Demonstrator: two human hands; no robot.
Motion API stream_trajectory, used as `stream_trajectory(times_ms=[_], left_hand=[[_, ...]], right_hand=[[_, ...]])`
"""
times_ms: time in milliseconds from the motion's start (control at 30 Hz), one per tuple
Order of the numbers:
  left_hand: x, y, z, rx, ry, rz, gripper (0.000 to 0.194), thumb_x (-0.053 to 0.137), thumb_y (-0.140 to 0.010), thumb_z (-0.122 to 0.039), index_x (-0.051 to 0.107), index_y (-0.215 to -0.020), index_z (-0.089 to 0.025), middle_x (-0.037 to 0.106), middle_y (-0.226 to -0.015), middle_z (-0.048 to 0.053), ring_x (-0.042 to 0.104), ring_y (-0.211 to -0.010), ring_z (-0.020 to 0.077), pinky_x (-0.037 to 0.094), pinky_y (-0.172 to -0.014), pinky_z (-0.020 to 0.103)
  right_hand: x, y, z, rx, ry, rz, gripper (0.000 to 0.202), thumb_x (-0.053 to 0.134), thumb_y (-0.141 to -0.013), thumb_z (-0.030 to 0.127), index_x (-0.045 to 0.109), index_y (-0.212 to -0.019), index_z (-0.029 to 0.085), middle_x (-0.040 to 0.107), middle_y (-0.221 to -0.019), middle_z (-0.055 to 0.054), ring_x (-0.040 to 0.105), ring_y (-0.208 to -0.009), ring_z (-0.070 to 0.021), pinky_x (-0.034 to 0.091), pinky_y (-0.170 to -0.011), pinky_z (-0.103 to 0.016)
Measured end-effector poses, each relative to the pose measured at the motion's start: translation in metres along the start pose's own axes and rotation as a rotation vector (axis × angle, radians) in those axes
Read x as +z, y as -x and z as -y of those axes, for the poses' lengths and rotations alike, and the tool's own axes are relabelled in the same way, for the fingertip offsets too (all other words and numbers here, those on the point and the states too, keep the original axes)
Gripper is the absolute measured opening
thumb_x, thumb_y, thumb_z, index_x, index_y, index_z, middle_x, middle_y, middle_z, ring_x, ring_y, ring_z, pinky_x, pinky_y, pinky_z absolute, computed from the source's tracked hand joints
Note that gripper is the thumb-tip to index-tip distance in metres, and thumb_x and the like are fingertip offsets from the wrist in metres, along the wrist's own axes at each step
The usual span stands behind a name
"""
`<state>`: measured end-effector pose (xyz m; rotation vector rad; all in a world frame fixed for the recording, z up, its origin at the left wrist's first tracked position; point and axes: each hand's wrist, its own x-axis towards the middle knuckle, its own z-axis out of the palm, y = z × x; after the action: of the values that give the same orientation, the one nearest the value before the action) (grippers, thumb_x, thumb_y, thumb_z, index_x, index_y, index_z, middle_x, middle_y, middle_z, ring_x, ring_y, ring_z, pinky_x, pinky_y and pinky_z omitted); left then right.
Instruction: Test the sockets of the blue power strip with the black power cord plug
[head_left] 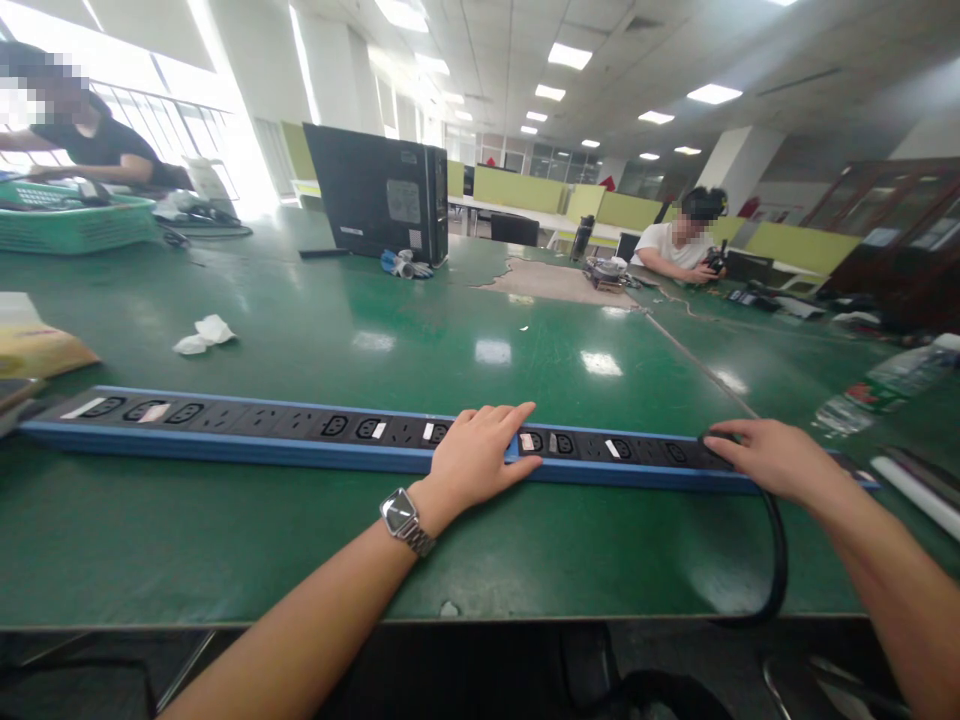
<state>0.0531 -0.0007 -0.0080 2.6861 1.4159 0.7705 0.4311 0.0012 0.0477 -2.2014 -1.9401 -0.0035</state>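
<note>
A long blue-and-black power strip (pixel 270 462) lies across the green table, with a row of black sockets and several small white stickers. My left hand (pixel 476 455) rests over its middle, thumb and fingers stretched apart and pointing right. A watch (pixel 401 515) is on the left wrist. Near the strip's right end, my right hand (pixel 765 455) is closed in a pinch on a black plug (pixel 712 448) at the strip's top face. Whether the plug is seated cannot be seen. From under this hand a black power cord (pixel 780 560) curves down to the table's front edge.
A black computer case (pixel 375 190) stands at the back, gloves (pixel 405 263) beside it. Crumpled tissue (pixel 206 335) lies at left, a green basket (pixel 82 225) farther back. A plastic bottle (pixel 885 385) lies at right. Two people sit across the table (pixel 337 570).
</note>
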Motion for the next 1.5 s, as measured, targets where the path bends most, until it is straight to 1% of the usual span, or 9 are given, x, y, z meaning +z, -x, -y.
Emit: stream_trajectory(times_ms=[100, 267, 333, 467, 567, 667, 1133, 1267, 1500], left_hand=[[0.0, 0.0, -0.012, 0.099, 0.056, -0.085, 0.073, 0.064, -0.086, -0.04, 0.031, -0.147, -0.021, 0.053, -0.139, 0.011, 0.054, -0.12, 0.0269, 0.046, -0.098, 0.042], [-0.009, 0.002, -0.02, 0.342, 0.023, -0.282, 0.041, 0.058, -0.09, -0.032, 0.053, -0.13, -0.023, 0.053, -0.134, 0.013, 0.059, -0.11, 0.0253, 0.051, -0.087, 0.038], [-0.022, 0.01, -0.004, 0.283, 0.007, -0.445, 0.027, 0.055, -0.092, -0.028, 0.061, -0.118, -0.022, 0.058, -0.123, 0.012, 0.06, -0.105, 0.0235, 0.051, -0.086, 0.037], [-0.056, 0.042, 0.052, -0.015, 0.019, -0.624, 0.033, 0.058, -0.092, -0.032, 0.059, -0.124, -0.023, 0.062, -0.112, 0.008, 0.062, -0.099, 0.0201, 0.052, -0.087, 0.035], [-0.069, 0.069, 0.082, -0.234, 0.117, -0.505, 0.042, 0.067, -0.085, -0.043, 0.06, -0.121, -0.022, 0.069, -0.102, 0.005, 0.066, -0.088, 0.0195, 0.054, -0.086, 0.034], [-0.067, 0.083, 0.09, -0.277, 0.188, -0.353, 0.038, 0.067, -0.082, -0.05, 0.067, -0.107, -0.021, 0.073, -0.101, 0.005, 0.069, -0.089, 0.0216, 0.054, -0.087, 0.035], [-0.065, 0.08, 0.089, -0.218, 0.151, -0.244, 0.038, 0.059, -0.088, -0.048, 0.066, -0.115, -0.023, 0.072, -0.109, 0.007, 0.067, -0.1, 0.0237, 0.052, -0.093, 0.037], [-0.052, 0.064, 0.061, -0.252, 0.227, -0.376, 0.036, 0.06, -0.089, -0.044, 0.063, -0.116, -0.021, 0.072, -0.105, 0.007, 0.069, -0.091, 0.0208, 0.054, -0.086, 0.034], [-0.016, 0.019, 0.016, -0.153, 0.18, -0.153, 0.03, 0.064, -0.087, -0.036, 0.065, -0.113, -0.021, 0.072, -0.102, 0.008, 0.066, -0.095, 0.0227, 0.052, -0.087, 0.036]], right_hand=[[-0.011, 0.02, 0.063, -0.085, -0.087, -0.086, 0.041, 0.063, -0.074, 0.048, 0.073, -0.1, 0.017, 0.071, -0.07, -0.008, 0.065, -0.064, -0.0252, 0.045, -0.057, -0.034], [-0.016, 0.066, 0.173, -0.301, -0.797, 0.373, 0.057, 0.07, -0.074, 0.042, 0.054, -0.123, 0.019, 0.069, -0.071, 0.0, 0.063, -0.059, -0.0166, 0.048, -0.053, -0.027], [-0.01, 0.076, 0.188, -0.273, -1.079, 0.363, 0.06, 0.069, -0.075, 0.044, 0.05, -0.126, 0.018, 0.068, -0.073, -0.001, 0.064, -0.06, -0.016, 0.052, -0.056, -0.027], [0.024, 0.081, 0.174, -0.135, -1.203, 0.193, 0.048, 0.068, -0.077, 0.049, 0.058, -0.109, 0.015, 0.063, -0.065, 0.001, 0.06, -0.054, -0.0129, 0.05, -0.052, -0.025], [0.062, 0.084, 0.157, -0.063, -1.144, 0.266, 0.042, 0.066, -0.078, 0.051, 0.063, -0.097, 0.014, 0.059, -0.061, 0.001, 0.054, -0.048, -0.0108, 0.045, -0.047, -0.023], [0.092, 0.088, 0.15, -0.02, -1.097, 0.267, 0.04, 0.063, -0.08, 0.052, 0.066, -0.091, 0.014, 0.057, -0.058, 0.001, 0.053, -0.048, -0.0108, 0.042, -0.047, -0.023], [0.106, 0.097, 0.151, -0.052, -1.054, 0.169, 0.036, 0.058, -0.084, 0.051, 0.065, -0.08, 0.016, 0.053, -0.056, 0.002, 0.049, -0.05, -0.0114, 0.038, -0.05, -0.024], [0.111, 0.096, 0.151, -0.093, -0.983, 0.135, 0.036, 0.057, -0.085, 0.051, 0.066, -0.078, 0.016, 0.053, -0.056, 0.002, 0.048, -0.052, -0.0123, 0.037, -0.052, -0.025], [0.108, 0.098, 0.152, -0.083, -0.999, 0.108, 0.037, 0.056, -0.085, 0.051, 0.065, -0.078, 0.016, 0.051, -0.056, 0.002, 0.047, -0.053, -0.0127, 0.037, -0.052, -0.025]])
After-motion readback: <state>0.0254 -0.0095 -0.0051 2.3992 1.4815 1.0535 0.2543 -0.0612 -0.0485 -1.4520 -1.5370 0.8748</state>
